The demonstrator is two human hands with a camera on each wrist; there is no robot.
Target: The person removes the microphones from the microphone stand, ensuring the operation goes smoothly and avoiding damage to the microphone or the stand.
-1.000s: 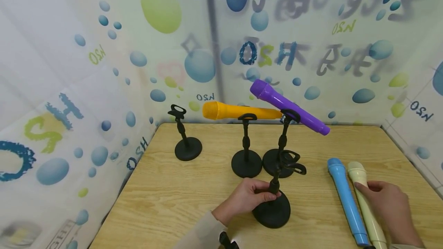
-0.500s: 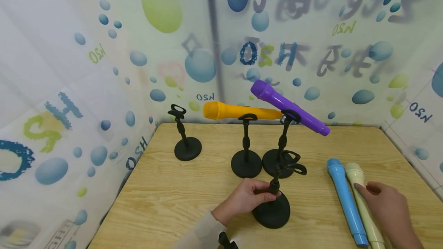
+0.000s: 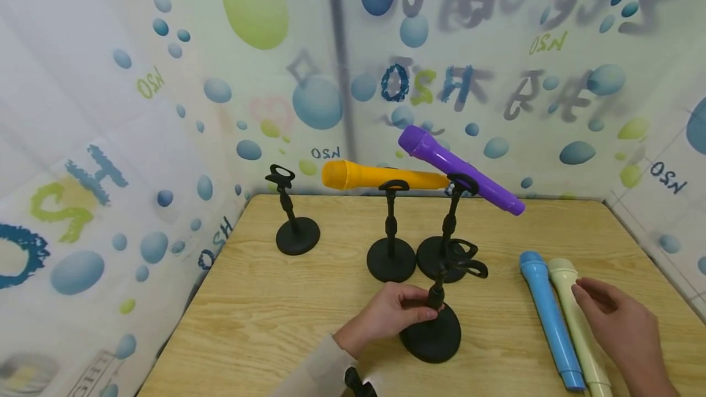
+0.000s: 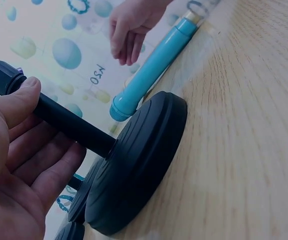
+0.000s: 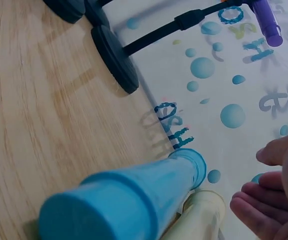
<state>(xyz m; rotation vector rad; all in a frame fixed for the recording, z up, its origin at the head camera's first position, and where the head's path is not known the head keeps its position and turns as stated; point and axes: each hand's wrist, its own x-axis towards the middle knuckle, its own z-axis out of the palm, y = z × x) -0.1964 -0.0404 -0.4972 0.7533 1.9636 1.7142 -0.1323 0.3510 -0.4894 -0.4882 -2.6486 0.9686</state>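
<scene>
In the head view my left hand (image 3: 380, 318) holds the short pole of a black microphone stand (image 3: 431, 337) just above its round base, with the stand's clip at the top holding nothing. The left wrist view shows my thumb on the pole (image 4: 78, 125) and the fingers behind it. My right hand (image 3: 623, 323) hovers over a cream microphone (image 3: 579, 323) at the right, its fingers loosely bent. In the right wrist view a gap shows between those fingers and the cream microphone (image 5: 199, 215). Alongside lies a blue microphone (image 3: 548, 317), parallel to the cream one.
Behind stand two more stands, one bearing an orange microphone (image 3: 369, 176), the other a tilted purple microphone (image 3: 463, 173). Farther left is another black stand (image 3: 298, 236) with a bare clip. A printed curtain (image 3: 265, 90) surrounds the wooden table (image 3: 265, 317).
My right hand has lifted slightly and drawn back to the right from the cream microphone, which shifted a little left toward the blue one. The left hand keeps its hold on the stand.
</scene>
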